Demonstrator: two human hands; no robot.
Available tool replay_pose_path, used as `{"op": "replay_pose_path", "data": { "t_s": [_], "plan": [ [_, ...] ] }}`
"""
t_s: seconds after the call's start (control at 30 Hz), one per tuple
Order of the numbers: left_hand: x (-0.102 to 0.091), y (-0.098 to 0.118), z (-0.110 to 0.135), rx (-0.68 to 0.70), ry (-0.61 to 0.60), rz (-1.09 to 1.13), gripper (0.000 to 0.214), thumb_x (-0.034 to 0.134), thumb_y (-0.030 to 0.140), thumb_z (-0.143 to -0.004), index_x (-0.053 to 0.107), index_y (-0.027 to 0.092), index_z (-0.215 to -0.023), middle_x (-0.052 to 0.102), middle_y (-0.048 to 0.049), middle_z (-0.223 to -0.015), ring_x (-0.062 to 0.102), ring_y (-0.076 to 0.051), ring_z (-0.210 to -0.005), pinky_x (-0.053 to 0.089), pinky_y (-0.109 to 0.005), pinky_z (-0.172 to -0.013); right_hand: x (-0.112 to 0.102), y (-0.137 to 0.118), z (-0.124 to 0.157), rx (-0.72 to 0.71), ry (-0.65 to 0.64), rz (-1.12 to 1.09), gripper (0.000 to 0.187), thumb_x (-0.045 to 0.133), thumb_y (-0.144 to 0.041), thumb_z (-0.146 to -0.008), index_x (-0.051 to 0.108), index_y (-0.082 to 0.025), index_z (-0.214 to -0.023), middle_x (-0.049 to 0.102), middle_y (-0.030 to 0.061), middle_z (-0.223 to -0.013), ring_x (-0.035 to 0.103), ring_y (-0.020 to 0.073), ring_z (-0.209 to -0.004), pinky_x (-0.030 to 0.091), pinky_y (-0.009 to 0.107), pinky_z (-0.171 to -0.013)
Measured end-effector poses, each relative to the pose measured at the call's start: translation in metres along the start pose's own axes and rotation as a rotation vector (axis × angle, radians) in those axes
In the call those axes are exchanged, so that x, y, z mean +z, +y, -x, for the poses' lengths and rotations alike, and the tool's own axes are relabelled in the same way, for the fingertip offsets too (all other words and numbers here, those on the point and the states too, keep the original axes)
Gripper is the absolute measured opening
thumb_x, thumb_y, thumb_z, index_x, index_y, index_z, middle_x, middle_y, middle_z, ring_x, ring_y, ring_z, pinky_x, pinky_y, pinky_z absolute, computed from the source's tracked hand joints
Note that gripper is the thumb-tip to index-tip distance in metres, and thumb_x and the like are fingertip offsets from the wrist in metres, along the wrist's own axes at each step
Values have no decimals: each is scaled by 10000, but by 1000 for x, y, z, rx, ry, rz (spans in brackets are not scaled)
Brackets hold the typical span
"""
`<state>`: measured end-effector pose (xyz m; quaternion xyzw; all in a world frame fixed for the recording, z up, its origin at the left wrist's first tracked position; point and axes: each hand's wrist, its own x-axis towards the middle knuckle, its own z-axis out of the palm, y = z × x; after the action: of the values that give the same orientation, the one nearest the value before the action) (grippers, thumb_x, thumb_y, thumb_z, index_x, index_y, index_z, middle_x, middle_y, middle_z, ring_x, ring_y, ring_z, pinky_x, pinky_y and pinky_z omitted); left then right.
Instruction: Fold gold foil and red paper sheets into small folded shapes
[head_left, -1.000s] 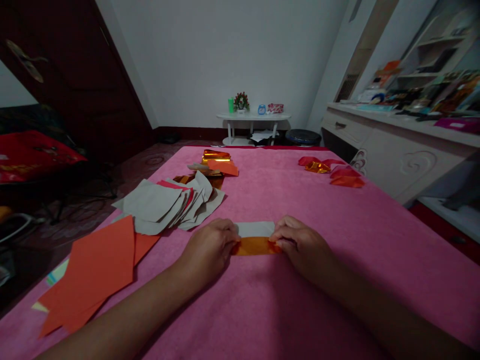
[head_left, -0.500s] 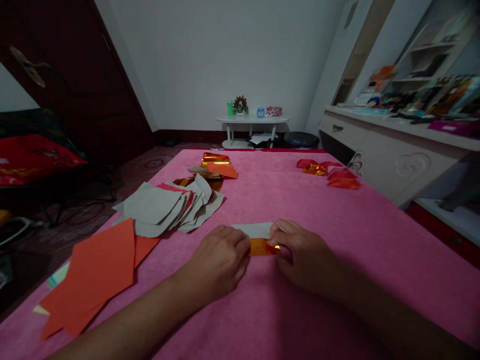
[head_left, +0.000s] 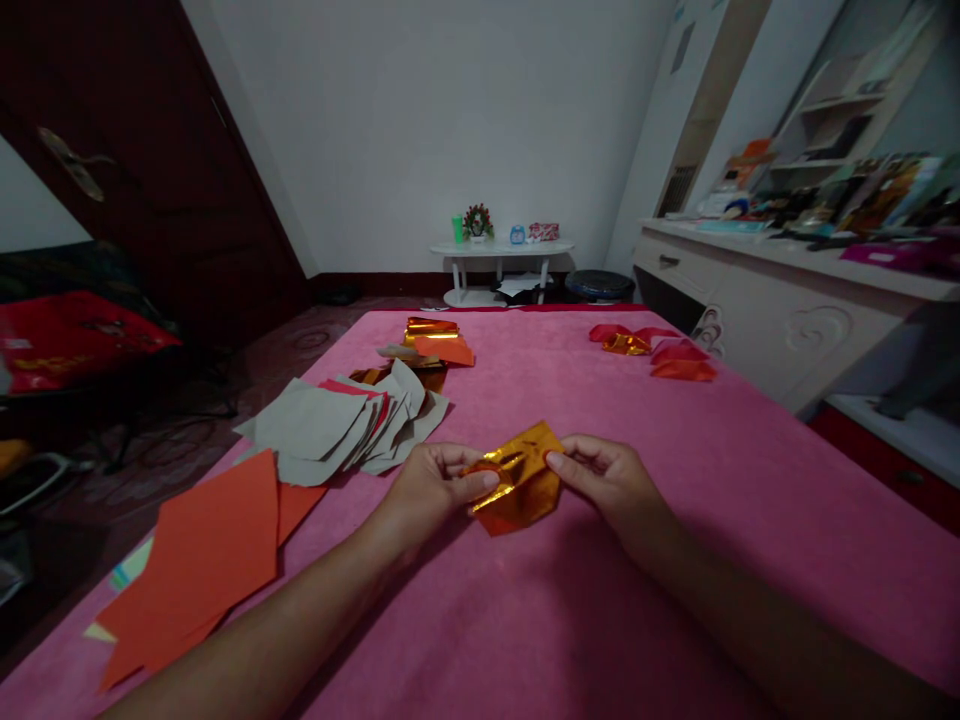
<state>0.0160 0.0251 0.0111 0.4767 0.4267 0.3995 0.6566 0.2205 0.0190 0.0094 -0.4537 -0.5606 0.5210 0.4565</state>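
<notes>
Your left hand (head_left: pixel 427 490) pinched the gold foil paper (head_left: pixel 534 468) at its left end, thumb on top; your right hand (head_left: pixel 619 490) gripped its right edge, likely to control the creases from both sides. Foil was near centre, over the pink-covered bench (head_left: pixel 465 620); couldn't tell if it touched. Grey sheets (head_left: pixel 307 425) and orange sheets (head_left: pixel 210 550) lay left, probably for easy reach; folded pieces (head_left: pixel 682 362) sat far right, likely to keep them separate.

The gold paper (head_left: pixel 529 470) has turned aslant, its grey side hidden.
</notes>
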Motion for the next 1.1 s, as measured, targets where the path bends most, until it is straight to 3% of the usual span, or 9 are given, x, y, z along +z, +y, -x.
{"op": "replay_pose_path", "data": {
  "t_s": [0.2,0.4,0.5,0.63,0.77,0.87,0.97,1.1],
  "plan": [
    [-2,0,3,-115,-63,112,278,798,294,-641,710,91,-808,698,-61,-704,593,-96,-566,431,-203,-564,1,-3,3,22,7,-38,312,639,-437,-761,616,-149,-644,576,3,-592,513,117,-548,410,242,-542],
    [-2,0,6,-128,-194,122,340,829,175,-576,702,104,-883,718,-70,-838,643,-123,-691,484,-228,-686,4,-10,6,38,83,12,303,642,-444,-736,611,-157,-645,577,11,-612,498,126,-562,392,245,-530],
    [-3,0,5,-70,-166,120,336,812,190,-606,696,98,-908,723,-90,-858,659,-151,-736,493,-264,-728,1,-9,5,28,107,15,295,635,-428,-745,606,-159,-628,579,13,-607,511,135,-573,403,257,-551],
    [-8,-3,2,-23,-42,87,294,772,251,-676,685,92,-907,722,-111,-851,652,-152,-707,482,-263,-673,-6,-3,3,44,80,-18,295,654,-388,-744,590,-153,-578,560,-4,-559,497,115,-531,390,246,-525],
    [-13,-7,0,-6,3,77,285,775,250,-680,666,87,-887,711,-89,-779,638,-129,-659,463,-237,-633,-8,0,1,88,-81,-186,209,700,-322,-722,647,-151,-829,670,31,-758,622,149,-682,487,293,-697],
    [-12,-7,0,-5,14,97,392,794,223,-658,631,112,-997,714,-71,-777,640,-117,-645,446,-208,-604,-6,3,-1,34,-82,-235,498,754,-270,-663,562,-190,-1115,676,65,-971,655,188,-843,504,355,-814],
    [-11,-4,1,-18,9,84,626,798,221,-655,526,183,-1218,724,-69,-829,643,-117,-631,411,-184,-547,-4,8,-3,-27,-40,-217,655,774,-257,-638,486,-227,-1226,675,66,-1004,660,206,-896,523,353,-801],
    [-10,-3,4,-3,-20,73,713,785,228,-673,469,236,-1312,721,-54,-874,633,-101,-626,400,-173,-533,-1,8,-2,36,-6,-178,360,765,-329,-649,648,-186,-959,705,66,-931,678,219,-858,539,335,-775]
  ]
}}
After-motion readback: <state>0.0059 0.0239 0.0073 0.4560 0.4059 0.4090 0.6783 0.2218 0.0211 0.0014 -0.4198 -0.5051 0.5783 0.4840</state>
